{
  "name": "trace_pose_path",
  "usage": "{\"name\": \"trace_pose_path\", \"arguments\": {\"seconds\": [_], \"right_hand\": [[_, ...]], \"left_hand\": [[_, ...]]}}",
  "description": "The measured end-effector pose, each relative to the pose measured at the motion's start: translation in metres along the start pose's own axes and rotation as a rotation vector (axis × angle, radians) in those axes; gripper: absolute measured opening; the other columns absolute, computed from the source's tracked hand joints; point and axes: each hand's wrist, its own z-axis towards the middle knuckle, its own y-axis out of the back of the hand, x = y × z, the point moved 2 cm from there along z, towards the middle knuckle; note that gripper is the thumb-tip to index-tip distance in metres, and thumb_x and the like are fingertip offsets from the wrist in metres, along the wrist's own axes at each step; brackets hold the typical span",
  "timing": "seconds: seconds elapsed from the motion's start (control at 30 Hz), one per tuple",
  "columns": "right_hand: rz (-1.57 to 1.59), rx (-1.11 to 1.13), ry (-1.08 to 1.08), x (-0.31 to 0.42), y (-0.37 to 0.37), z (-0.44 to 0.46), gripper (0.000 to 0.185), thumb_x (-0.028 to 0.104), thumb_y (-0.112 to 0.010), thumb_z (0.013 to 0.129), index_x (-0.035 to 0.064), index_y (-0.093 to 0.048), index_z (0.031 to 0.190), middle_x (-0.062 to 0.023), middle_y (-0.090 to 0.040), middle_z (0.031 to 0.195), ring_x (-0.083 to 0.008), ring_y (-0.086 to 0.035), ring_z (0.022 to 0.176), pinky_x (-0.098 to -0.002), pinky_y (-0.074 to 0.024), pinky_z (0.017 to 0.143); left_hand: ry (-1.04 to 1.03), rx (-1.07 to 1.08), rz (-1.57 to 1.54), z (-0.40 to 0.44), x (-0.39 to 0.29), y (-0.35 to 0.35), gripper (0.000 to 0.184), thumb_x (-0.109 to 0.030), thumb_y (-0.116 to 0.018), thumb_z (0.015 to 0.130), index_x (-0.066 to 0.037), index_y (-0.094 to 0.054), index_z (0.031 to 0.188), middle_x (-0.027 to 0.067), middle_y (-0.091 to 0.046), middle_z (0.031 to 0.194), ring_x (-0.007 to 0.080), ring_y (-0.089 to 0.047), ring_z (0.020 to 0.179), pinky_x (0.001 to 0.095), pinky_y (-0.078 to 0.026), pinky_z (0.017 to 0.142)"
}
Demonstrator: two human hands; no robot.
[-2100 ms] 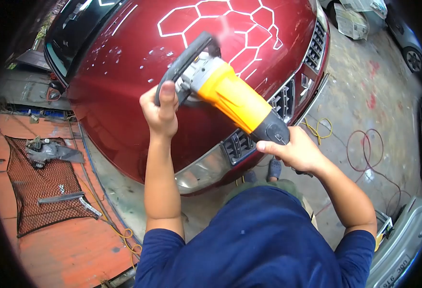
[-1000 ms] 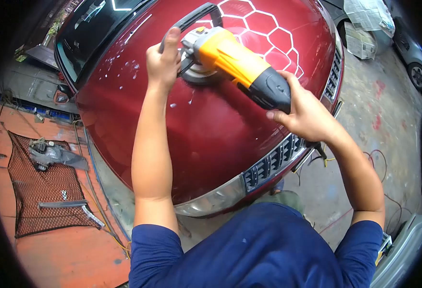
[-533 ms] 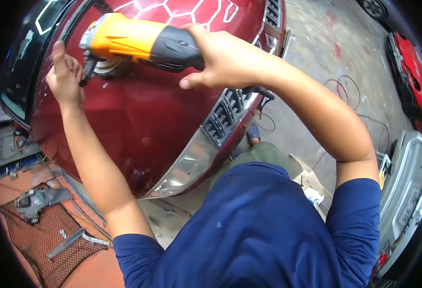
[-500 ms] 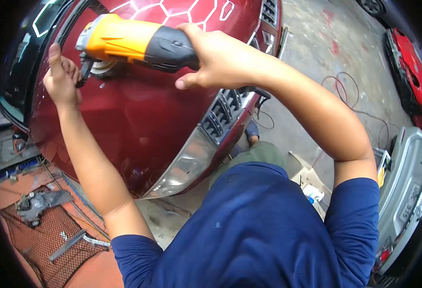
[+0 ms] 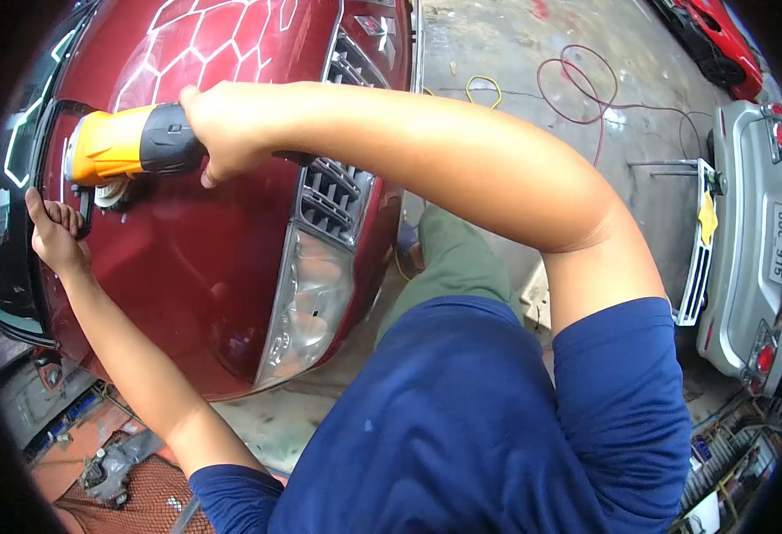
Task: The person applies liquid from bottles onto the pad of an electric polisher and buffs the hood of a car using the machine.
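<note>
The rear of the polisher (image 5: 122,144) is being hidden by the right hand (image 5: 224,133), its pad (image 5: 111,193) is being partly covered, and the red hood (image 5: 182,267) and netting (image 5: 146,489) are being cropped by the view's edges.

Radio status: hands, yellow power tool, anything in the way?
Left hand gripping front handle; right hand on black rear grip. Yellow power tool: pad on red hood. Nothing visibly in the way.

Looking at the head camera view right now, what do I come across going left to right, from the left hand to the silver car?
Left hand, yellow-and-black power tool, right hand, headlight, yellow cord loop, silver car.
</note>
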Motion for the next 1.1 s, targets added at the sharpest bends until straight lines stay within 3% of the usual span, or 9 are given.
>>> {"name": "trace_pose_path", "arguments": {"seconds": [0.43,0.53,0.57,0.6,0.63,0.7,0.9,1.03,1.1], "right_hand": [[-0.067,-0.080,0.038,-0.007,0.011,0.013,0.081,0.032,-0.093,0.079,-0.0074,-0.049,0.134,-0.0290,-0.075,0.106,-0.0451,-0.074,0.106,-0.0489,-0.0592,0.090],[-0.017,-0.112,0.065,-0.012,0.014,0.015,0.078,0.031,-0.091,0.082,-0.0040,-0.050,0.137,-0.0296,-0.074,0.109,-0.0461,-0.073,0.109,-0.0494,-0.0572,0.095],[0.008,-0.162,0.170,-0.018,0.010,0.016,0.082,0.030,-0.090,0.082,-0.0043,-0.047,0.143,-0.0308,-0.073,0.113,-0.0469,-0.072,0.112,-0.0488,-0.0565,0.097],[0.041,-0.099,0.096,-0.014,0.014,0.012,0.084,0.027,-0.089,0.083,-0.0033,-0.044,0.147,-0.0325,-0.071,0.117,-0.0476,-0.070,0.115,-0.0489,-0.0549,0.100],[0.112,-0.052,0.065,-0.005,0.021,0.006,0.080,0.026,-0.088,0.085,-0.0021,-0.045,0.146,-0.0334,-0.070,0.120,-0.0470,-0.069,0.118,-0.0497,-0.0539,0.102],[0.168,-0.017,0.080,0.002,0.021,0.002,0.077,0.022,-0.086,0.087,-0.0019,-0.044,0.147,-0.0338,-0.071,0.120,-0.0475,-0.069,0.118,-0.0502,-0.0535,0.101],[0.310,-0.027,0.365,0.005,0.012,-0.014,0.091,0.018,-0.082,0.089,-0.0086,-0.032,0.160,-0.0385,-0.058,0.141,-0.0496,-0.060,0.132,-0.0489,-0.0471,0.116],[0.478,0.158,0.327,0.003,0.017,-0.014,0.085,0.013,-0.079,0.091,-0.0026,-0.036,0.162,-0.0298,-0.063,0.135,-0.0460,-0.065,0.124,-0.0471,-0.0513,0.108],[0.513,0.016,0.425,-0.001,0.019,-0.001,0.075,0.006,-0.080,0.091,0.0009,-0.048,0.158,-0.0252,-0.066,0.135,-0.0380,-0.069,0.124,-0.0421,-0.0516,0.108]], "left_hand": [[-0.020,-0.046,-0.078,-0.008,-0.001,-0.012,0.060,-0.055,-0.065,0.107,-0.019,-0.039,0.066,-0.0049,-0.035,0.058,0.0096,-0.033,0.048,0.0286,-0.032,0.051],[-0.138,-0.109,-0.068,0.005,0.012,-0.012,0.052,-0.052,-0.067,0.107,-0.014,-0.056,0.073,-0.0046,-0.042,0.061,0.0082,-0.041,0.049,0.0277,-0.033,0.046],[-0.135,-0.156,-0.029,-0.001,0.005,-0.017,0.052,-0.052,-0.069,0.105,-0.014,-0.055,0.073,-0.0051,-0.042,0.060,0.0085,-0.042,0.049,0.0273,-0.036,0.046],[-0.110,-0.129,0.000,0.001,0.009,-0.011,0.055,-0.054,-0.071,0.103,-0.016,-0.051,0.069,-0.0048,-0.042,0.059,0.0085,-0.042,0.049,0.0280,-0.034,0.046],[-0.082,-0.076,-0.022,-0.004,0.001,-0.012,0.063,-0.058,-0.063,0.107,-0.017,-0.043,0.063,-0.0015,-0.043,0.057,0.0113,-0.039,0.045,0.0306,-0.033,0.046],[-0.060,-0.132,-0.033,-0.021,-0.014,-0.015,0.070,-0.059,-0.070,0.102,-0.018,-0.035,0.058,-0.0029,-0.037,0.053,0.0097,-0.035,0.044,0.0297,-0.028,0.045],[-0.051,-0.304,0.027,-0.066,-0.026,0.021,0.070,-0.055,-0.062,0.108,-0.017,-0.032,0.058,-0.0029,-0.036,0.052,0.0082,-0.031,0.042,0.0292,-0.025,0.043],[-0.092,-0.408,-0.002,-0.083,-0.020,0.045,0.070,-0.055,-0.063,0.108,-0.016,-0.033,0.058,-0.0026,-0.034,0.052,0.0085,-0.031,0.042,0.0288,-0.027,0.042],[-0.090,-0.467,0.011,-0.077,-0.016,0.043,0.069,-0.057,-0.057,0.110,-0.016,-0.032,0.061,-0.0037,-0.032,0.055,0.0085,-0.028,0.044,0.0281,-0.025,0.044]]}}
